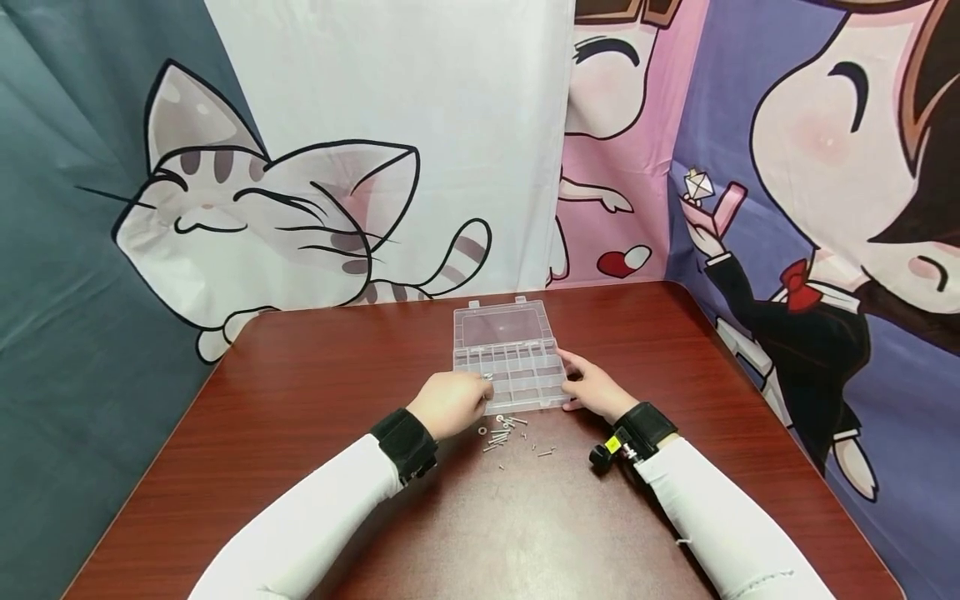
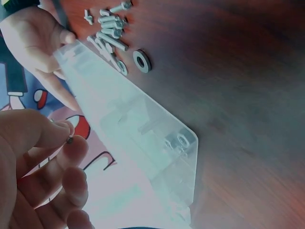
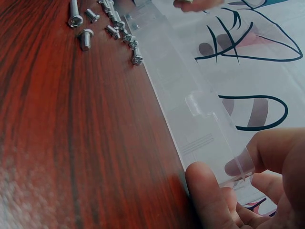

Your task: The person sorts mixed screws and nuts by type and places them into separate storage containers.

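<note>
A clear plastic compartment box (image 1: 525, 407) lies on the table with its lid (image 1: 501, 325) tipped open toward the back. My left hand (image 1: 450, 402) is over the box's front left part, pinching a small metal piece (image 2: 70, 140) between thumb and index finger; most of it is hidden by the fingertips. Through the box wall in the left wrist view, a washer (image 2: 183, 140) and a few small nuts show in a corner compartment. My right hand (image 1: 596, 392) grips the box at its front right corner, thumb (image 3: 205, 183) against the front side.
Several loose screws (image 1: 498, 436) lie in front of the box, with a flat washer (image 2: 142, 61) beside them. A few smaller screws (image 1: 546, 452) are scattered farther right. Printed cloth (image 1: 450, 100) hangs behind the brown table (image 1: 337, 350).
</note>
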A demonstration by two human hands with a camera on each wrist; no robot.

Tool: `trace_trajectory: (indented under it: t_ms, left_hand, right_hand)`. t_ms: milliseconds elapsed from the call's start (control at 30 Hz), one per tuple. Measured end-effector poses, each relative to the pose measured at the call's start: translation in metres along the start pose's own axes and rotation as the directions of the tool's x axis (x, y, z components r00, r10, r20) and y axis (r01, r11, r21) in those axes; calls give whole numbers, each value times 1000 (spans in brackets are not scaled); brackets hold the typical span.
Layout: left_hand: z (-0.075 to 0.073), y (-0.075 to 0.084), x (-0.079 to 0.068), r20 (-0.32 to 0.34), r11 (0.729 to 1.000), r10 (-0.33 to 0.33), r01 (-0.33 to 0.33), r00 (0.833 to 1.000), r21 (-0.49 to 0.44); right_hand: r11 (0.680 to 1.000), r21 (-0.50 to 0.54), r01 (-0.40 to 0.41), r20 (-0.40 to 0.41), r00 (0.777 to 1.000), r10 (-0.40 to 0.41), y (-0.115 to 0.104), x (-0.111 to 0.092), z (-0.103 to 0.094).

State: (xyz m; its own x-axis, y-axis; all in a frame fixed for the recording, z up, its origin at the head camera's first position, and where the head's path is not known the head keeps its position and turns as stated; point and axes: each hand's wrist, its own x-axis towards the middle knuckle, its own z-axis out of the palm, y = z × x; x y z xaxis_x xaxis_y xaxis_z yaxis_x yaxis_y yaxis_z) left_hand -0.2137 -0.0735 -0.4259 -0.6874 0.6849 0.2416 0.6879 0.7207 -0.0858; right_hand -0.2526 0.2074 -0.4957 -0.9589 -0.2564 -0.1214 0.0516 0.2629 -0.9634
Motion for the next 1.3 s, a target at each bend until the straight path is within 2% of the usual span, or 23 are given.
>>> trace_trajectory:
  t_ms: [200, 367, 767, 1300]
  left_hand:
    - [7, -2, 14, 56, 1000, -26, 27, 998, -7]
    - [8, -3, 20, 83, 999, -38, 37, 996, 12]
    - [12, -4, 25, 91, 999, -24, 21, 996, 37]
    - [13, -5, 28, 118, 999, -24, 21, 993, 24]
  right_hand:
    - [1000, -4, 8, 13, 1000, -8, 1, 1, 2]
    - [1000, -14, 12, 24, 1000, -12, 0, 2, 4]
    - [999, -14, 33, 11, 999, -32, -6, -1, 5]
    - [1000, -7, -1, 6, 1000, 1, -4, -3, 0]
